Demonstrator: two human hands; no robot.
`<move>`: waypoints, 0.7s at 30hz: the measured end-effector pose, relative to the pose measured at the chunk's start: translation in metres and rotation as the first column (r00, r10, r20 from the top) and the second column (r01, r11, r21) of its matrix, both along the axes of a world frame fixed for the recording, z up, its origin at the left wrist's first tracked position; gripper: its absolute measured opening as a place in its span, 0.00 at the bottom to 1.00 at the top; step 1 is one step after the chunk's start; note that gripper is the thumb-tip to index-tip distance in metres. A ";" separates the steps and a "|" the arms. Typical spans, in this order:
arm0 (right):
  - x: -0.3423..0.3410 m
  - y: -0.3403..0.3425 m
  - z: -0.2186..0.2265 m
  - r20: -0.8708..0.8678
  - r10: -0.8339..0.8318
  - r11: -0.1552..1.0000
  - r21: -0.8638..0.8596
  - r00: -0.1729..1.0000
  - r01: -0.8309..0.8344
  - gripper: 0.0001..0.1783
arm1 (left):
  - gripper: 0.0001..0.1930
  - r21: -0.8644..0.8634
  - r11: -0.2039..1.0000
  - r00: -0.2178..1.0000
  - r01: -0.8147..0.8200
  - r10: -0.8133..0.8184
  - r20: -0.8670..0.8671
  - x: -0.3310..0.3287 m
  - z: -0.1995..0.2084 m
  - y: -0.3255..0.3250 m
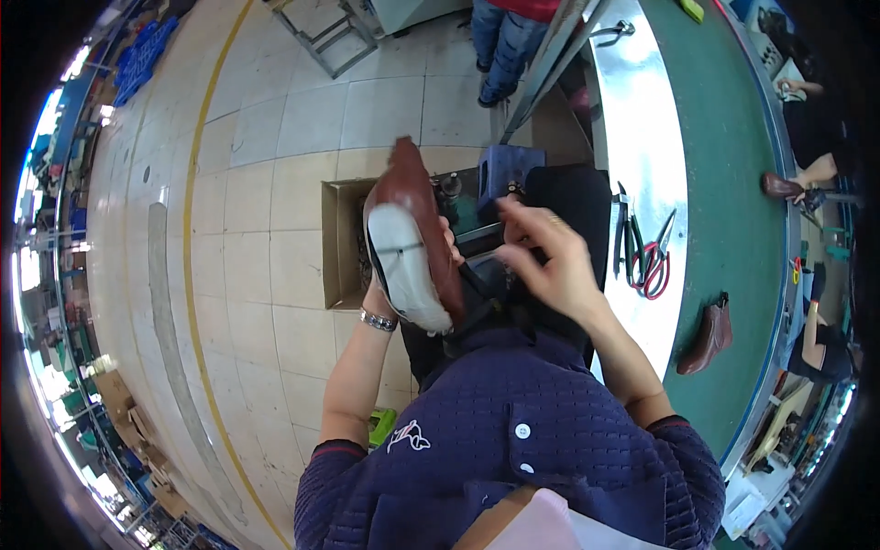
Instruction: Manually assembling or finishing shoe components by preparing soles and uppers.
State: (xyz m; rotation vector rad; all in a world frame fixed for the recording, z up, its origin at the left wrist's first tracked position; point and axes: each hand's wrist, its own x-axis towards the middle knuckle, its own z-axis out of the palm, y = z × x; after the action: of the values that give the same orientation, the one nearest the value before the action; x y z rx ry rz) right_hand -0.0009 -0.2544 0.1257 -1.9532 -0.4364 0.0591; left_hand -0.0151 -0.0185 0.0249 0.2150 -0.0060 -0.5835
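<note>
A brown leather boot upper (435, 247) with a pale, unsoled underside is turned bottom-up in front of me. My left hand (450, 240) wraps round it from below, fingers showing at its right side and wrist at its lower left. Part of that hand is hidden behind the boot. Over my dark-clothed lap, right of the boot, my right hand (561, 264) hovers apart from it. Its thumb and fingers are spread, and I see nothing between them. Red-handled scissors (653, 270) and a dark-handled tool (630, 240) lie on the metal ledge to my right.
A cardboard box (341, 247) stands behind the boot, with a purple-blue block (500, 174) beyond my lap. Another brown boot (710, 337) lies on the green belt (724, 202). Pliers (614, 33) rest at the ledge's far end. A person (504, 46) stands ahead; others work across the belt.
</note>
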 end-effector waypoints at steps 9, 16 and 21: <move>-0.005 -0.171 -0.090 0.164 -0.613 0.501 -0.676 0.773 0.541 0.27 | 0.40 -0.026 0.999 0.941 -0.046 0.034 -0.337 0.008 -0.038 -0.035; 0.009 -0.181 -0.132 0.155 -0.603 0.456 -0.738 0.782 0.498 0.26 | 0.34 -0.147 0.988 0.997 -0.038 0.026 -0.079 0.018 -0.062 -0.061; 0.028 -0.206 -0.103 -0.345 -0.703 0.695 -0.521 0.622 0.496 0.25 | 0.29 -0.061 0.998 0.952 0.010 -0.029 -0.305 0.016 -0.031 -0.057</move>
State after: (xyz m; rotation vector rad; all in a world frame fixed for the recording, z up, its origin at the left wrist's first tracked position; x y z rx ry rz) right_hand 0.0270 -0.4601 0.0224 -2.2575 0.6873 0.2436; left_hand 0.0012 -0.0758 -0.0062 0.0649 0.2752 -0.6310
